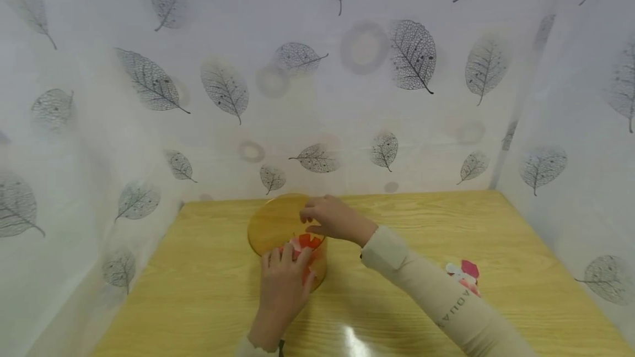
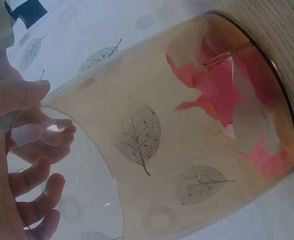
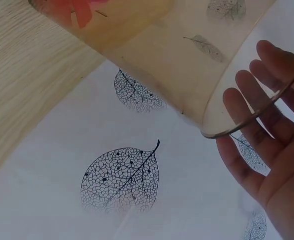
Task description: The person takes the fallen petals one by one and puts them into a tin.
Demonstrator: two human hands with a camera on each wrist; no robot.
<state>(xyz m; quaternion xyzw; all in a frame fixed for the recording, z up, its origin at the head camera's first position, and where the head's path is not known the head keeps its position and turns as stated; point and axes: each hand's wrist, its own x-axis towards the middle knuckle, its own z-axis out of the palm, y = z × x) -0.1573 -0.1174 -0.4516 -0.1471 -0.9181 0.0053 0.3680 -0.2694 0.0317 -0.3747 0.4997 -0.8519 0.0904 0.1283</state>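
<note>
A see-through amber tub (image 1: 278, 216) stands on the table with its wide mouth up. Pink, red and white petal-like pieces (image 2: 219, 95) lie at its bottom, a thin brown stick among them. My left hand (image 1: 283, 285) grips the near rim, fingers over the edge and thumb on the outer wall. Above the right side of the mouth is my right hand (image 1: 329, 216), its fingers loosely bent with nothing between them. In the right wrist view the rim (image 3: 246, 122) crosses in front of those fingers (image 3: 259, 95).
To the right on the wood-grain table (image 1: 213, 274) lies a small group of red, white and pink pieces (image 1: 463, 275), close to my right sleeve (image 1: 436, 285). Pale sheeting (image 1: 317, 109) printed with leaves walls the table at the back and both sides.
</note>
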